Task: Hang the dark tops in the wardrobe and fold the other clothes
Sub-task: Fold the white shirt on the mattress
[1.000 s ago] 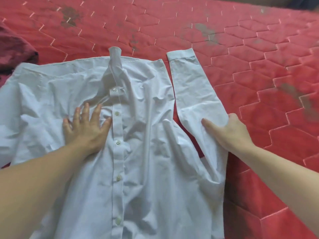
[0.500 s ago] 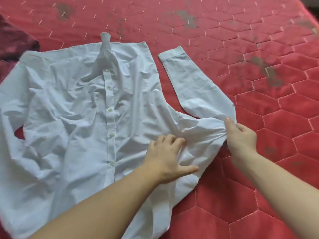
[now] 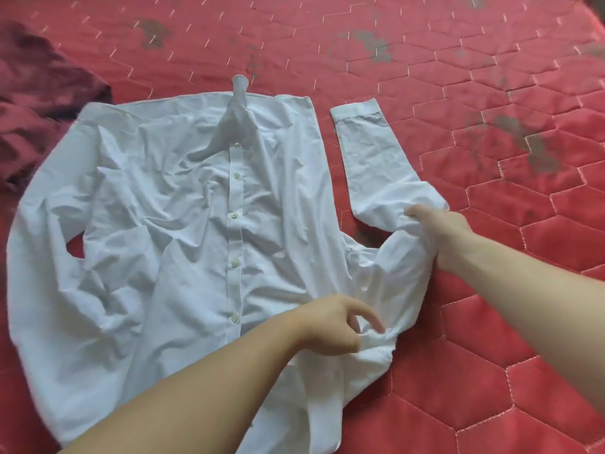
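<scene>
Shirt [image 3: 183, 224] buttoned, spread flat, unfolded; left hand [image 3: 330, 326], right hand [image 3: 442, 234] pinching its sleeve cloth.

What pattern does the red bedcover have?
Stitched hexagon quilting on the bedcover, with some worn greyish patches; head view.

A red quilted bed [image 3: 458, 93], stitched in hexagons and marked with grey stains, is covered by a crumpled white shirt [image 3: 183, 224]; dark red cloth [image 3: 36, 103] is heaped at its left edge.
</scene>
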Demonstrator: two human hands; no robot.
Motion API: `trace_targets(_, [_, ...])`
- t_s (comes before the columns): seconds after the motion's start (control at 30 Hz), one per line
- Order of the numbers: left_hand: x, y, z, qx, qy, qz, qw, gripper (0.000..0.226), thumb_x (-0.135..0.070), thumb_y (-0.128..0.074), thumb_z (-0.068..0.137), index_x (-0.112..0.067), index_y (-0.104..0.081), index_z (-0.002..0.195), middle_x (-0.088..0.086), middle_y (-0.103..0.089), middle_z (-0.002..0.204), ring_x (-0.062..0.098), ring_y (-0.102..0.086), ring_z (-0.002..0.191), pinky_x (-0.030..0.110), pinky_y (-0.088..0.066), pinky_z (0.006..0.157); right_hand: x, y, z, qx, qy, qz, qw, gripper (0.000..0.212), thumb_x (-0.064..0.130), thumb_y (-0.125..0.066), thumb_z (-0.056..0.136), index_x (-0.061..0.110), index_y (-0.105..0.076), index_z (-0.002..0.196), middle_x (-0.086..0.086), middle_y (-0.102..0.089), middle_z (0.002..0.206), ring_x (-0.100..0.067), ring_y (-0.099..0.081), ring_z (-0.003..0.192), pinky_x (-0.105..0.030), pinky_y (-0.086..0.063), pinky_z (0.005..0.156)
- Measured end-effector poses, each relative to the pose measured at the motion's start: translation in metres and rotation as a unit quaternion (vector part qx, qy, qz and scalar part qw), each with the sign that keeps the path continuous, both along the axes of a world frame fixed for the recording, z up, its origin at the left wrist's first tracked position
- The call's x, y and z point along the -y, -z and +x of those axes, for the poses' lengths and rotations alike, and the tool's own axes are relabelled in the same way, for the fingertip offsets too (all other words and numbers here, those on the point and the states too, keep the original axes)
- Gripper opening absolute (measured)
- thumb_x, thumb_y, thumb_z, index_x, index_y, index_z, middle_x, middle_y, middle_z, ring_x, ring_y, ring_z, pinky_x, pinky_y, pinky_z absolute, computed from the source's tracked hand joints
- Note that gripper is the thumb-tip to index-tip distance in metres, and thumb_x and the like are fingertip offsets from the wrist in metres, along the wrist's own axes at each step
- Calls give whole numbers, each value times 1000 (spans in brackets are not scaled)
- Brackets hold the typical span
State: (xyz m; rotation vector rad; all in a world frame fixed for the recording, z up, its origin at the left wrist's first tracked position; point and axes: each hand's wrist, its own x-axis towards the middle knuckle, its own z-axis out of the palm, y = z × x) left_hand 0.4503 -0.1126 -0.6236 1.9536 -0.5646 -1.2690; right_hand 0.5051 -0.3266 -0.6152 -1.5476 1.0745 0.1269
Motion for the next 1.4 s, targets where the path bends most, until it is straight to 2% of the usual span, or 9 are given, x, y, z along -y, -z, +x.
trace_targets(0.13, [-15,-12,27,-231,-276,-171,917,19,-29,-60,91,-26,-74,104,-8,-63,77,8,-63,72,23,-47,71,-57,-48,52,253,-69,-253,931,20,30,-60,69,13,-56,78,-1,-57,87,-17,-56,75,-29,-47,68])
trace_targets(0.27, [-51,-14,81,-310,-547,-309,714,63,-70,-41,88,-18,-70,110,6,-73,96,25,-68,91,39,-51,87,-135,-49,63,201,-622,-432,621,13,31,-59,76,23,-51,83,2,-47,107,-23,-57,96,-32,-43,72])
trace_targets(0.33, [-71,-9,98,-302,-544,-274,733,73,-74,-41,85,-14,-69,118,13,-71,113,30,-68,100,43,-51,91,-155,-28,51,105,-749,-414,507,34,46,-59,84,24,-54,109,1,-45,126,-25,-52,115,-35,-43,85])
trace_targets(0.47, [-85,9,108,-109,-574,-23,811,21,-26,-73,80,-17,-69,98,12,-73,95,27,-67,75,33,-52,64,-146,-4,27,144,-718,-359,578,48,61,-49,89,24,-54,120,2,-46,134,-23,-45,123,-41,-42,96])
trace_targets(0.67, [-104,31,126,308,-450,113,831,12,-20,-52,85,-16,-58,75,2,-61,74,30,-56,78,33,-36,60,-120,10,66,188,-354,-345,849,25,42,-62,86,19,-57,79,0,-62,82,-26,-60,83,-40,-47,75])
trace_targets(0.87, [-138,62,113,459,-215,244,826,61,-52,-28,86,-30,-52,138,0,-46,149,23,-35,142,42,-18,110,-119,9,150,76,-357,-358,859,85,69,-71,61,39,-35,133,-1,-41,121,-21,-52,91,-36,-46,82])
trace_targets(1.0, [-142,61,112,456,-228,216,832,59,-55,-36,86,-27,-60,131,2,-53,144,25,-44,137,43,-21,110,-121,-4,188,122,-354,-368,851,29,39,-60,84,11,-64,78,-4,-59,73,-22,-57,65,-32,-43,60])
trace_targets(1.13, [-143,55,111,441,-236,197,843,66,-63,-43,77,-25,-64,127,1,-56,141,25,-47,134,44,-23,109,-147,-46,245,284,-219,-138,923,14,30,-59,94,27,-71,89,3,-70,77,-17,-68,49,-30,-54,43])
trace_targets(1.4, [-143,62,114,468,-251,196,825,54,-54,-44,81,-27,-68,121,-1,-58,137,25,-51,131,44,-26,107,-149,-26,258,184,-342,-236,891,48,33,-62,87,26,-48,133,-1,-57,126,-18,-59,109,-37,-49,93])
